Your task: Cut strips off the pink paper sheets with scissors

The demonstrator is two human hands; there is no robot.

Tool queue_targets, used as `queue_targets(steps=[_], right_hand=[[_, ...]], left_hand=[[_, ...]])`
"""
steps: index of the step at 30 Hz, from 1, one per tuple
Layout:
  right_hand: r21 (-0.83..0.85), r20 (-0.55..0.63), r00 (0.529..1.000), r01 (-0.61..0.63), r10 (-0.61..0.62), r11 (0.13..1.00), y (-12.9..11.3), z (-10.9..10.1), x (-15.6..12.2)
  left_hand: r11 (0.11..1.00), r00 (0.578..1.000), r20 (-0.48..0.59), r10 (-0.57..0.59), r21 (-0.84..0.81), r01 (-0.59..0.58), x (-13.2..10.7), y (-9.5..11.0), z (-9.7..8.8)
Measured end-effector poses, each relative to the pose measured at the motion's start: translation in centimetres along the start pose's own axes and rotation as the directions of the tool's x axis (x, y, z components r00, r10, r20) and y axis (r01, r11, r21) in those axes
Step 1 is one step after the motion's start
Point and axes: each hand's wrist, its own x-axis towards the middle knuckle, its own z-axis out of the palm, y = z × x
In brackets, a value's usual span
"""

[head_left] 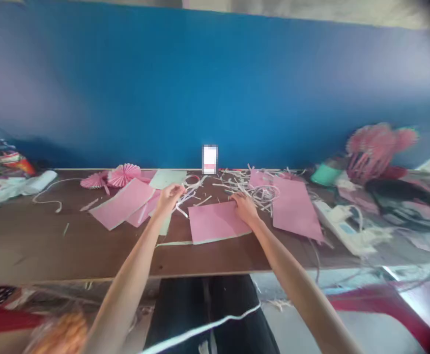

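The right hand lies flat on the far edge of the middle pink sheet, while the left hand curls over white paper strips just beside it; whether it pinches one I cannot tell. I think a push could crease the sheet or sweep strips off the surface. The teal container at the right is too blurred to show its contents.

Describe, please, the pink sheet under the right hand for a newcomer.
On the brown table before the blue wall, look at the middle. The pink sheet lies there; unlike the other pink sheets, it has the right hand resting on it.
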Motion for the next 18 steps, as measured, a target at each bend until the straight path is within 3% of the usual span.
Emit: queue_targets(steps=[3, 5, 8, 11, 13, 18], right_hand=[[0.013, 0.003, 1.000, 0.000, 0.000, 1.000, 0.0, 0.0, 0.0], [0.025, 0.002, 1.000, 0.005, -0.005, 1.000, 0.0, -0.1, 0.0], [0.045, 0.001, 1.000, 0.015, -0.015, 0.999, -0.1, -0.2, 0.0], [0.050, 0.000, 1.000, 0.011, -0.011, 0.999, -0.1, -0.3, 0.0], [0.043, 0.002, 1.000, 0.001, -0.002, 0.999, -0.1, -0.2, 0.1], [0.048, 0.023, 1.000, -0.008, 0.006, 0.999, 0.1, 0.1, 0.1]], left_hand=[[0.997, 0.999, -0.054, -0.002, 0.074, 0.006, 0.8, -0.8, -2.1], [0.966, 1.000, 0.008, -0.007, 0.259, 0.005, 1.1, -1.3, -3.4], [0.789, 0.965, 0.174, -0.194, 0.612, 0.048, 0.8, -1.7, -4.7], [0.557, 0.940, 0.121, -0.319, 0.826, 0.083, -0.2, -1.8, -4.7], [0.461, 0.930, 0.057, -0.362, 0.878, 0.126, -0.8, -1.7, -4.1], [0.405, 0.925, 0.025, -0.379, 0.903, 0.141, -1.0, -1.4, -3.0]])
